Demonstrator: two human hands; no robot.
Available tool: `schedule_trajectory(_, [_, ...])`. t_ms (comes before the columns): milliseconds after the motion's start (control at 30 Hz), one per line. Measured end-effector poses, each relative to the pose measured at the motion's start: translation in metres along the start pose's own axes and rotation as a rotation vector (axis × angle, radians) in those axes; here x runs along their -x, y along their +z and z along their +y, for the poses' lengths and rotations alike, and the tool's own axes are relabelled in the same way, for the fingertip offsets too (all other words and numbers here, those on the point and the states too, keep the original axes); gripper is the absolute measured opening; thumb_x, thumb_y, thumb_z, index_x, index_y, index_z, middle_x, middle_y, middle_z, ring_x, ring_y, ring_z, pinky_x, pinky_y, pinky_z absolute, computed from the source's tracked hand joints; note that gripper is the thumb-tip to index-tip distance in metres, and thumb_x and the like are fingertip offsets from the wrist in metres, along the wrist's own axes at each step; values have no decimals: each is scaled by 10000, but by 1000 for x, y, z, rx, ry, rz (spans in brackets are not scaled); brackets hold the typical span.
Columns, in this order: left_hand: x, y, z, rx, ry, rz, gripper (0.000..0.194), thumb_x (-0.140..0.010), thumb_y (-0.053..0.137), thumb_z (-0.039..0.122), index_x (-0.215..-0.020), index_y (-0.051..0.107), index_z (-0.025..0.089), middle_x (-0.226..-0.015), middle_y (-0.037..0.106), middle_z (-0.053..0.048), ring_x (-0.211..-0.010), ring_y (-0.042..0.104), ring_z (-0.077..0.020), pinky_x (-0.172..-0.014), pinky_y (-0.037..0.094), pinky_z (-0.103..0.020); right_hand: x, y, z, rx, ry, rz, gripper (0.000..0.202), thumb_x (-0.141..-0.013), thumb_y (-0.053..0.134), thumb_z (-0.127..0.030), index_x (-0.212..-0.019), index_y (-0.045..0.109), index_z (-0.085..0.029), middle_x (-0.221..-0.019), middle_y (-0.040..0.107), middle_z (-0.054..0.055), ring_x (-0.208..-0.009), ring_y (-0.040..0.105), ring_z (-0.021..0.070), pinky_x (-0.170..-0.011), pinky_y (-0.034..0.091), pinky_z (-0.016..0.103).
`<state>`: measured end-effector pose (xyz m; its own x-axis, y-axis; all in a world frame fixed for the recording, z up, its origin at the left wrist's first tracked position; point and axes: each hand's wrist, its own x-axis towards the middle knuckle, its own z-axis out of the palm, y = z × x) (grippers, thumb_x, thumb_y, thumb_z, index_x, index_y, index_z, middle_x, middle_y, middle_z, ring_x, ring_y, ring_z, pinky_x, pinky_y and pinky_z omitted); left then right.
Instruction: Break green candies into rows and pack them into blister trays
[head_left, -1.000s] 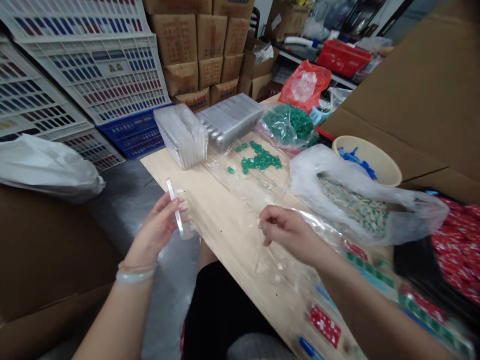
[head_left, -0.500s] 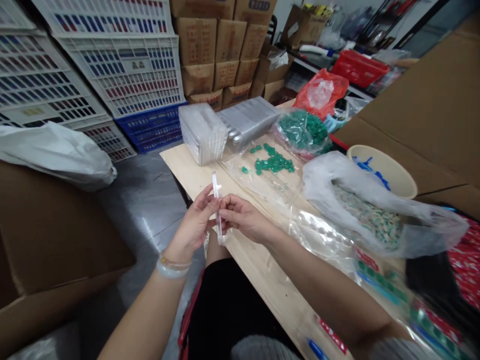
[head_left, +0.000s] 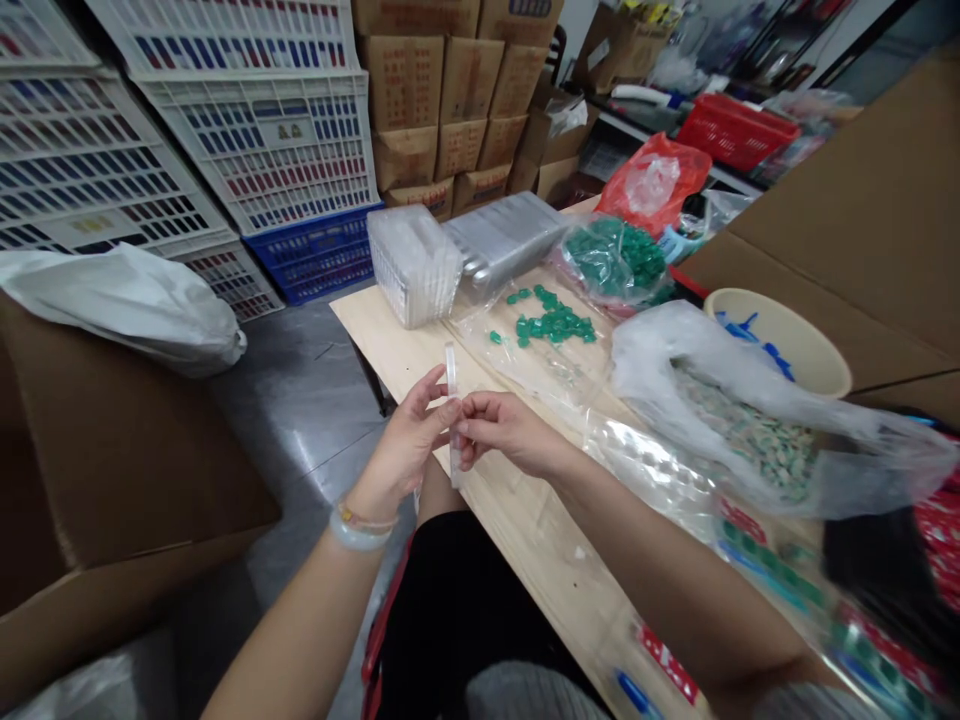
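Note:
A thin, clear plastic piece (head_left: 451, 372), seen edge-on and upright, is held between my two hands over the near left edge of the table. My left hand (head_left: 411, 435) grips it from the left, thumb in front and fingers behind. From the right, the fingertips of my right hand (head_left: 499, 430) pinch its middle; whether they hold anything smaller is hidden. Beyond my hands, small green pieces (head_left: 555, 324) lie scattered on a clear plastic sheet. A stack of clear plastic trays (head_left: 414, 265) stands at the table's far left corner.
On the wooden table (head_left: 517, 510) lie a bag of green pieces (head_left: 616, 258), a white bag of small pale-green pieces (head_left: 765, 430) and a beige bowl (head_left: 814, 350) with blue parts. Crates (head_left: 300, 150) and cartons (head_left: 469, 80) are stacked behind. A large open carton (head_left: 135, 450) stands left.
The view has shifted slightly, so my hands and the table sit a little farther right. Both hands still hold the clear plastic piece, with little change in grip.

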<state>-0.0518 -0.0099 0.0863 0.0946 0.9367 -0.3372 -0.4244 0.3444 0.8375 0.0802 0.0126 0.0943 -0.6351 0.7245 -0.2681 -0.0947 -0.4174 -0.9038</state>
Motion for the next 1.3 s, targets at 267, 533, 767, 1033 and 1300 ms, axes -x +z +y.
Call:
schedule_trajectory(267, [-2, -12, 10, 38, 49, 137, 487, -658, 623, 212, -1122, 478, 240, -1053, 508, -51, -796, 547, -140, -666, 502, -314, 24, -21, -14, 64, -54, 289, 112, -658, 582, -233, -674, 498, -161, -550, 485, -69, -477, 484, 56, -574, 469, 262])
schedule_trajectory(533, [-10, -1, -8, -74, 211, 304, 531, -672, 610, 220, -1178, 450, 250, -1079, 491, -47, -820, 539, -107, -650, 472, -211, -22, 8, 14, 175, -262, 261, 200, -717, 525, -339, -656, 446, -166, -607, 437, -60, -578, 422, 68, -595, 355, 228])
schedule_trajectory(767, [7, 14, 19, 29, 189, 226, 411, -705, 604, 300, -1103, 507, 281, -1086, 541, -40, -819, 568, -134, -548, 476, -189, -9, 14, 5, 635, -340, 343, 164, -726, 537, -262, -629, 442, -170, -653, 446, -33, -612, 425, 84, -596, 351, 224])
schedule_trajectory(1033, [-45, -22, 17, -260, 197, 394, 192, -690, 593, 209, -878, 567, 184, -635, 542, 22, -628, 553, -122, -609, 495, -282, 144, -74, -29, 1225, -436, 813, 127, -692, 445, -101, -600, 409, -180, -809, 492, 46, -789, 480, 142, -682, 401, 250])
schedule_trajectory(1300, [-112, -55, 5, -1076, 229, 535, 519, -519, 702, 270, -975, 507, 116, -683, 525, -11, -812, 547, -275, -644, 403, -351, 233, -150, 7, 1769, 288, 829, 160, -791, 385, -153, -780, 545, -157, -993, 544, 84, -869, 519, 178, -683, 406, 247])
